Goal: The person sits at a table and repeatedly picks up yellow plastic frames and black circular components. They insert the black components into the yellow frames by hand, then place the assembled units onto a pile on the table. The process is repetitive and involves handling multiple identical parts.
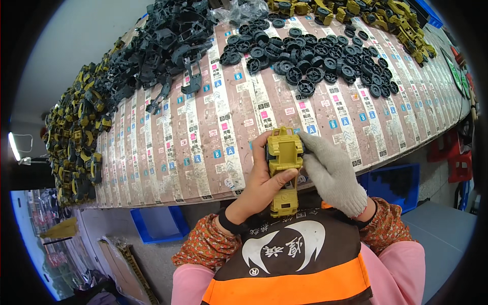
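A yellow plastic toy truck (284, 152) is held upright in front of my chest, at the table's near edge. My bare left hand (258, 187) wraps it from the left, thumb across its middle. Dark wheels show at both sides of its upper part. On the right side, my right hand (333, 175), in a pale knitted glove, closes against the truck beside a dark wheel. The gloved fingertips are partly hidden behind the truck. Farther up the table lies a spread of loose black wheels (315, 73).
Dark grey plastic parts (157, 46) are heaped at the back left of the patterned table (198, 173). Yellow-and-black toy vehicles (76, 132) pile along its left edge; more yellow parts (399, 28) lie back right. Blue bins (160, 224) and red stools (460, 165) stand below.
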A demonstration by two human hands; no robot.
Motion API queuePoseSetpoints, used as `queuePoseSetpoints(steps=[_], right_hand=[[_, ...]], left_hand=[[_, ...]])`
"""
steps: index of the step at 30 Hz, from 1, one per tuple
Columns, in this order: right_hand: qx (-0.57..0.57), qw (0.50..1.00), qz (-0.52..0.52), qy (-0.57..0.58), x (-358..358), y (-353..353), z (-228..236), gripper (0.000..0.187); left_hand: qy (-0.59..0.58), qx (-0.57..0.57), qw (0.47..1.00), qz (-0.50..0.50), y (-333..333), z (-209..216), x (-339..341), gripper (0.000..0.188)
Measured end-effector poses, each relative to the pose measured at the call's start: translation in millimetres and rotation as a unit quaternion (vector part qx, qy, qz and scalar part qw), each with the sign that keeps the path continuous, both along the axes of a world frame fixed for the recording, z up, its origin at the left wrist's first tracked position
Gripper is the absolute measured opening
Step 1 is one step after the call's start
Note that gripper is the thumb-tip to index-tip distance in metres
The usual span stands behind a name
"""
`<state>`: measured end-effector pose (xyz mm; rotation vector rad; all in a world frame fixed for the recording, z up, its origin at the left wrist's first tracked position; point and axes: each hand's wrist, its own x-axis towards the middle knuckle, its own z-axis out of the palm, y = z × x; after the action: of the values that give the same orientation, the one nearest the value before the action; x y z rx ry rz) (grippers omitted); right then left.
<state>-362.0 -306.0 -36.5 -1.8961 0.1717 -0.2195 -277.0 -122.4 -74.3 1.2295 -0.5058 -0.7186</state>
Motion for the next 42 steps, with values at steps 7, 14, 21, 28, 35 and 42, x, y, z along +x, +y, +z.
queuePoseSetpoints(steps=[7,14,21,28,35,42], right_hand=[[-0.092,0.995,0.041,0.009,1,-6,11,0.043],[-0.136,0.988,0.061,0.05,10,-9,12,0.033],[-0.071,0.99,0.072,0.094,20,-8,9,0.026],[-0.133,0.975,0.103,0.147,41,-15,13,0.024],[-0.42,0.906,-0.049,-0.013,112,-79,12,0.019],[-0.481,0.877,0.004,0.008,128,-80,1,0.02]], left_hand=[[-0.134,0.055,0.987,-0.064,2,-1,7,0.084],[-0.1,0.063,0.991,-0.061,8,-1,9,0.084],[-0.071,0.075,0.993,-0.062,14,-4,10,0.081],[-0.056,0.043,0.997,0.032,2,-14,-12,0.082],[0.133,-0.024,0.982,0.13,14,-9,12,0.077],[0.198,-0.079,0.96,0.18,34,-1,24,0.072]])
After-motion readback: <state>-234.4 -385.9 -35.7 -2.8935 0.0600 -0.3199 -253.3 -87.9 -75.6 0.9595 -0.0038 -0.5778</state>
